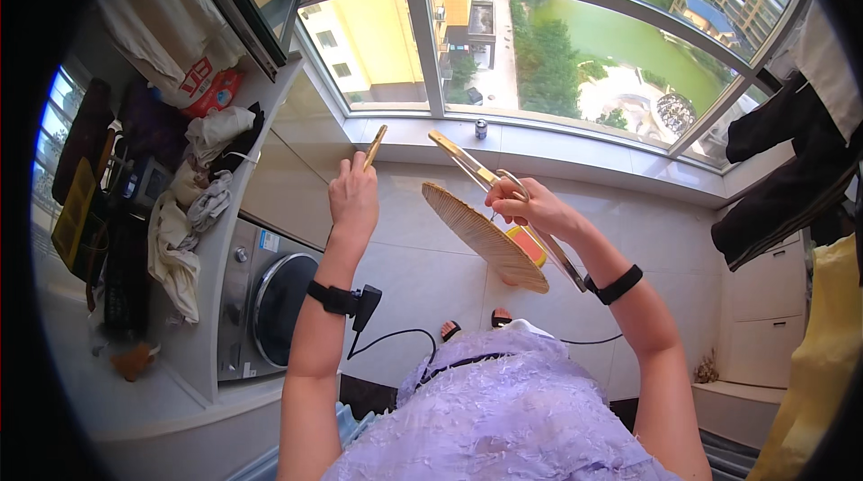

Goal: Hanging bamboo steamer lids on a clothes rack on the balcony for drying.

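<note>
My left hand point(355, 194) grips a slim gold-coloured bar point(375, 146), perhaps a clothes hanger seen edge-on; most of it is hidden behind the fist and forearm. To the right, my right hand point(529, 203) is closed around gold metal clothes hangers point(465, 161), with a curved hook standing up by the thumb. Just below and left of that hand hangs a ribbed, straw-coloured round disc point(482, 235), tilted steeply. Whether the disc is held directly or hangs from a wire, I cannot tell. Behind it shows part of a yellow and pink object point(527, 246).
A front-loading washing machine point(286, 309) stands at left under a counter with rumpled clothes point(176, 238). A can point(481, 129) sits on the window ledge point(553, 149). Dark garments point(785, 177) and a yellow cloth point(819, 346) hang at right. Cables trail from both wrist straps.
</note>
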`<state>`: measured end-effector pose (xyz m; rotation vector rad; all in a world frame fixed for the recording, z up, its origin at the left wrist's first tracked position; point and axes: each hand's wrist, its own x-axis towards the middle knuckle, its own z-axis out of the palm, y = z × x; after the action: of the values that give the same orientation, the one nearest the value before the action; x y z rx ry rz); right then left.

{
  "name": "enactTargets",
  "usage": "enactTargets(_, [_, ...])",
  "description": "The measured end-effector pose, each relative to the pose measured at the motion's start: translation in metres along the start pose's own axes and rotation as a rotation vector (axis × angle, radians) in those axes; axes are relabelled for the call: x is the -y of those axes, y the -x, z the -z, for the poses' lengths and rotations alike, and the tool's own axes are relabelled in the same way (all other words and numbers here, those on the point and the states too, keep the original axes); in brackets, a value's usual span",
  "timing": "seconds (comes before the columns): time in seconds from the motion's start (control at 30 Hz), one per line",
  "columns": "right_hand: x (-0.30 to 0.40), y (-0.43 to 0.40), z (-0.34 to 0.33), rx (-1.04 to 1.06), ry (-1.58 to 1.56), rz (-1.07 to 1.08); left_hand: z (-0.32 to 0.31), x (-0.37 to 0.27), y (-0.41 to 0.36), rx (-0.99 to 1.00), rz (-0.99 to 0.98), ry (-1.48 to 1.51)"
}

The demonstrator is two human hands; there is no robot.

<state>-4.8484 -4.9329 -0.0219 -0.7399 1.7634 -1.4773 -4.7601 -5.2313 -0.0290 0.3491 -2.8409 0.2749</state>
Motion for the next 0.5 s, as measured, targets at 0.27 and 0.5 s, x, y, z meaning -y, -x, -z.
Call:
enactTargets(0.27, [0.041,0.027,0.000,0.161,-0.062,0.165,-0.014,-0.007,-0.048,-0.008,-0.322,0.067])
enactTargets(0.5, [0.070,0.061,0.025,0.312,-0.161,0.212,-0.052,-0.021,-0.066,-0.015,-0.339,0.442])
